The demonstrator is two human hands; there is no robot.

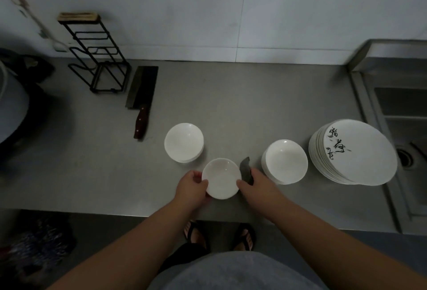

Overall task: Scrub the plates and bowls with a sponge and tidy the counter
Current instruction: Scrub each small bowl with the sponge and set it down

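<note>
Fingers (200, 178) of my left hand (190, 189) curl round the small bowl (221, 178) at its left rim, lower centre, mouth up. My right hand (256, 184) pinches the dark sponge (245, 168) just beside the right rim, long axis pointing up-frame. Judged mid-task: I cannot tell whether the two bowl stacks (184, 143) (285, 161) and the plate stack (353, 153) are scrubbed. Cleaver (142, 95) not yet tidied.

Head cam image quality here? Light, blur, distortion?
Head view: dim, flat light, no glare, only soft shadows; the white bowl between left hand and right hand reads clearly, the dark sponge low-contrast. Head view: wide-angle bending at the sink; far-left edge blurred; plate stack lettering legible.
</note>
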